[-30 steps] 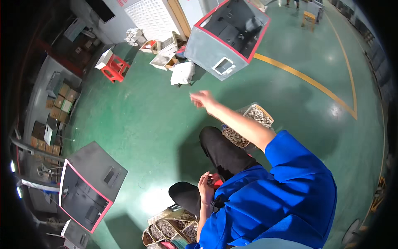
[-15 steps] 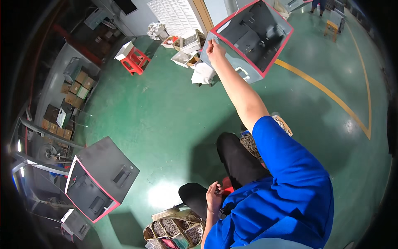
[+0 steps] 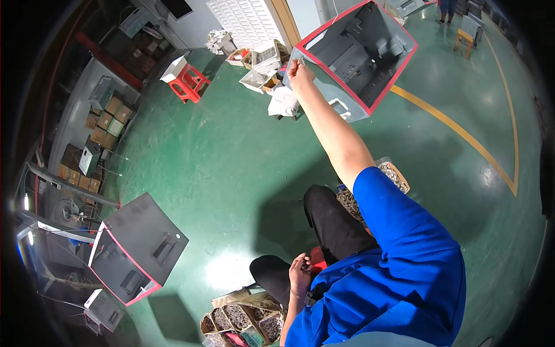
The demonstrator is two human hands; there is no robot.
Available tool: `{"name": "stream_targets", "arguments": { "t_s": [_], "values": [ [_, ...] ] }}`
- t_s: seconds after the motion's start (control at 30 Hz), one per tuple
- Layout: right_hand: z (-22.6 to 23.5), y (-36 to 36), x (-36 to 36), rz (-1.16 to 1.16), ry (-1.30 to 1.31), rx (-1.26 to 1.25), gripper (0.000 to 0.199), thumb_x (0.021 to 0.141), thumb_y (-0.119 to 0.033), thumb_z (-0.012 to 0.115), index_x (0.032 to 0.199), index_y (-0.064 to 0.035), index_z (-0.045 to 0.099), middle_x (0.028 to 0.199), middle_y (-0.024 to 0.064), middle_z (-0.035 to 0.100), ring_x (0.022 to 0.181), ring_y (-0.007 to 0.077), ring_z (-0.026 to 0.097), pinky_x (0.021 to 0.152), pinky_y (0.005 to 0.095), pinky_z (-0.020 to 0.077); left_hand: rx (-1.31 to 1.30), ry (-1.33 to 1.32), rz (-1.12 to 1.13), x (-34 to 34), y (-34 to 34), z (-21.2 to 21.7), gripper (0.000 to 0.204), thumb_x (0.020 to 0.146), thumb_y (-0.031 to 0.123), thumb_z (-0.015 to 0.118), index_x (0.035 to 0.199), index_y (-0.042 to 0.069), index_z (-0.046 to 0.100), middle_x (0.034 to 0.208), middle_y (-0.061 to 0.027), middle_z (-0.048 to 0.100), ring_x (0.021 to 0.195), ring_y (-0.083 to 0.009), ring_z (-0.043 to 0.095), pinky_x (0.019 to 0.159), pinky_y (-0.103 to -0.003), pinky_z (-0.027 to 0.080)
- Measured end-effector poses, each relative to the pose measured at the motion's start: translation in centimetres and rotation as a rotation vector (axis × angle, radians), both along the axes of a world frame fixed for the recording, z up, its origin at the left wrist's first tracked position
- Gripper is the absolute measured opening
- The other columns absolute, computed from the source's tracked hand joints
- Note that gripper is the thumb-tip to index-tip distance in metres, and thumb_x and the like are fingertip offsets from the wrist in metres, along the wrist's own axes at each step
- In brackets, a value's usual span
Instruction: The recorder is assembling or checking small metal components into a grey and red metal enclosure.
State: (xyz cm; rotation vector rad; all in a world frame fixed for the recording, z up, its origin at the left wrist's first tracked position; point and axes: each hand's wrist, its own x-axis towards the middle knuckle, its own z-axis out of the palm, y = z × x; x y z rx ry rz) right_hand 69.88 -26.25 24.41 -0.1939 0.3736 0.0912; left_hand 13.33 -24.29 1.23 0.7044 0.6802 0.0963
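A grey metal box [image 3: 361, 58] with pink-red edging hangs at the far side, its open face showing a dark inside with fittings. My right arm stretches out to it. My right hand [image 3: 300, 74] is closed in a pinch at the box's left side panel; whatever lies between the fingertips is too small to make out. A white-rimmed cutout [image 3: 340, 106] shows in that same panel. Low by my lap, my left hand [image 3: 299, 273] is curled round something small and dark that I cannot name.
A second pink-edged dark box [image 3: 144, 243] hangs at left, a smaller grey one [image 3: 104, 309] below it. Divided bins of small metal parts [image 3: 237, 317] stand by my left leg, another container [image 3: 395, 175] by my right. A red stool [image 3: 189, 84] stands farther off.
The far box has shifted slightly right and down, and its inside looks lighter. My right hand has lowered a little with it. The left-hand box has swung slightly left. My left hand stays put.
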Motion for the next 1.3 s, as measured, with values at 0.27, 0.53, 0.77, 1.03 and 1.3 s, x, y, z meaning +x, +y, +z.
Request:
{"name": "stream_targets", "arguments": {
  "t_s": [0.27, 0.53, 0.77, 1.03, 1.3],
  "values": [
    [0.5, 0.6, -1.6, -0.108, -0.002, 0.02, 0.015, 0.089, -0.006, 0.053, 0.074, -0.0047, 0.053, 0.063, 0.0015, 0.055, 0.05, 0.009, 0.047, 0.047, 0.0221, 0.0367, -0.046, 0.024, 0.045, 0.5, -0.2, 0.1, 0.017, 0.093, 0.009, 0.046, 0.106, -0.001, 0.053, 0.089, -0.007, 0.055, 0.076, -0.0129, 0.05, 0.065, -0.024, 0.041],
    [-1.2, 0.5, 0.3, -0.147, 0.032, 0.098, 0.022, 0.09, -0.007, 0.052, 0.069, -0.0063, 0.048, 0.061, 0.0012, 0.053, 0.049, 0.0099, 0.046, 0.047, 0.023, 0.0362, -0.047, 0.022, 0.05, 2.8, -0.8, -0.8, 0.017, 0.093, 0.009, 0.046, 0.105, -0.001, 0.053, 0.087, -0.0066, 0.056, 0.075, -0.0128, 0.05, 0.064, -0.024, 0.041],
    [-1.5, 1.0, 1.0, -0.121, 0.083, 0.157, 0.019, 0.09, -0.009, 0.053, 0.072, -0.0055, 0.051, 0.062, 0.0007, 0.054, 0.052, 0.0091, 0.049, 0.052, 0.0227, 0.0423, -0.048, 0.03, 0.061, 5.2, -1.7, -1.0, 0.015, 0.093, 0.011, 0.047, 0.102, 0.001, 0.055, 0.085, -0.0068, 0.058, 0.071, -0.012, 0.052, 0.063, -0.023, 0.043],
    [-2.0, 0.6, -0.3, 0.28, -0.655, -0.666, 0.009, 0.085, -0.002, 0.057, 0.086, 0.0071, 0.055, 0.078, 0.018, 0.064, 0.07, 0.0245, 0.067, 0.062, 0.0342, 0.0577, 0.018, 0.055, 0.101, 5.7, -3.4, 0.6, 0.017, 0.091, 0.014, 0.051, 0.101, 0.002, 0.056, 0.081, -0.004, 0.057, 0.069, -0.0114, 0.052, 0.061, -0.025, 0.044],
    [9.0, -2.0, 5.5, 0.333, -1.494, -1.867, 0.01, 0.08, -0.004, 0.065, 0.087, 0.0024, 0.062, 0.072, 0.0091, 0.065, 0.062, 0.0123, 0.065, 0.056, 0.0232, 0.0548, -0.041, 0.035, 0.147, 6.0, -2.7, 0.5, 0.015, 0.092, 0.014, 0.048, 0.096, 0.005, 0.06, 0.081, -0.0012, 0.06, 0.069, -0.0091, 0.055, 0.06, -0.021, 0.044]
  ]
}}
